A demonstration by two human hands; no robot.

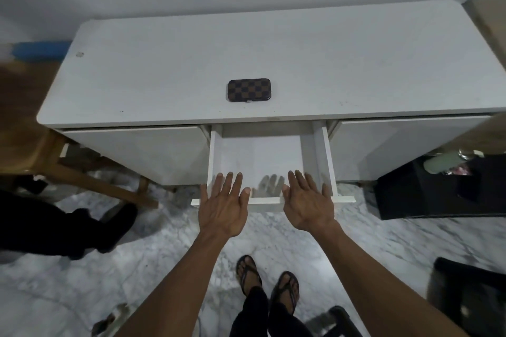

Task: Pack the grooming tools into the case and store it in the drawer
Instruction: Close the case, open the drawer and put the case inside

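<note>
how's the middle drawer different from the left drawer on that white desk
The middle drawer is pulled out, its bare white inside showing; the left drawer is shut, only its front visible. The middle drawer is narrower, the left drawer wider. Both hands, left hand and right hand, hover open at the middle drawer's front edge; none is near the left drawer. Both drawers are white and sit under the same desk top.
</note>
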